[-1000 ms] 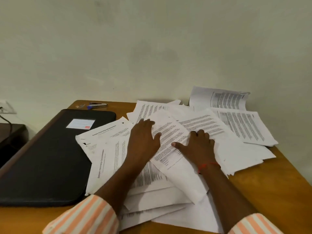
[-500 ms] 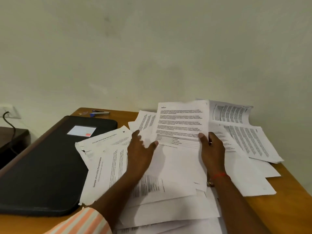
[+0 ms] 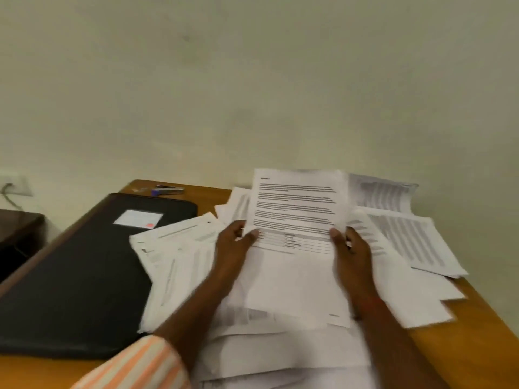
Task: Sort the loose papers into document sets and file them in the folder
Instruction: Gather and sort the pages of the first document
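Note:
A printed sheet [image 3: 297, 206] with paragraphs and a small table is raised above the heap of loose papers [image 3: 280, 346]. My left hand [image 3: 233, 245] pinches its lower left edge, thumb on the front. My right hand [image 3: 352, 251] grips its lower right edge the same way. The papers lie spread over the right half of the wooden table [image 3: 483, 341], some face down. A closed black folder [image 3: 84, 276] with a white label lies flat to the left, and a few sheets overlap its right edge.
A small blue and silver stapler [image 3: 168, 189] lies at the table's far edge behind the folder. A plain wall rises right behind the table. A dark side table [image 3: 16, 234] and a wall socket with a cable are at the far left.
Both hands were pressing flat on the heap; the right hand lifted one printed sheet upright, and now the left hand has left the pile and taken the sheet's left edge.

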